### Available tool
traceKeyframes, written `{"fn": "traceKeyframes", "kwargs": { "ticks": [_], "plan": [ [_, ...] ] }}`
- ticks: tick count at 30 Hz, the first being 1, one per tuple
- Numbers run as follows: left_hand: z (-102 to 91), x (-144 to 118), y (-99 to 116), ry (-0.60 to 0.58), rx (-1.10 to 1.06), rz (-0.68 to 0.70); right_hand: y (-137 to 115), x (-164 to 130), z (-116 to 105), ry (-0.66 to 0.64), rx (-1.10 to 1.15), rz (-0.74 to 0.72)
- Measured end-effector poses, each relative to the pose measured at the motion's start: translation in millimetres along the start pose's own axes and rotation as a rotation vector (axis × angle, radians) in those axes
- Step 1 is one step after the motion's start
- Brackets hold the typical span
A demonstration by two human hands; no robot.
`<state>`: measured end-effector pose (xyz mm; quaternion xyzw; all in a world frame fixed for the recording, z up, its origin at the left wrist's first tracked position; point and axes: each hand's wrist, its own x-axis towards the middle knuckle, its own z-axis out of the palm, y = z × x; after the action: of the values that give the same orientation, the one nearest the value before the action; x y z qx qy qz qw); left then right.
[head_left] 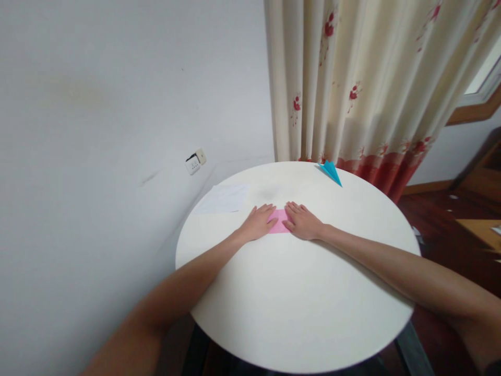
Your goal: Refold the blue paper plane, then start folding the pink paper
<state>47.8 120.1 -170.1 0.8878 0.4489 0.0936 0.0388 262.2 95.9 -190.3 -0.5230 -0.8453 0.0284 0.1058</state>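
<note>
A small pink sheet of paper (279, 226) lies flat near the middle of the round white table (297, 303). My left hand (258, 222) rests on its left side, fingers stretched out and palm down. On the right side lies my right hand (303, 221), also flat with its fingers extended. Both hands cover the ends of the paper, so only the strip between them shows. Neither hand grips anything.
A blue paper airplane (331, 172) sits at the table's far right edge. White sheets of paper (223, 198) lie at the back left, near the wall. Behind the table hangs a floral curtain (336, 78), and a socket (192, 165) is on the wall.
</note>
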Motion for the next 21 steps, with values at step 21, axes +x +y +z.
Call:
{"fn": "traceKeyframes", "kwargs": {
  "ticks": [21],
  "plan": [
    [-14.1, 4.9, -23.2, 0.086, -0.395, -0.104, -2.0, -3.3, -11.4, 0.013, 0.130, -0.149]
  ]
}}
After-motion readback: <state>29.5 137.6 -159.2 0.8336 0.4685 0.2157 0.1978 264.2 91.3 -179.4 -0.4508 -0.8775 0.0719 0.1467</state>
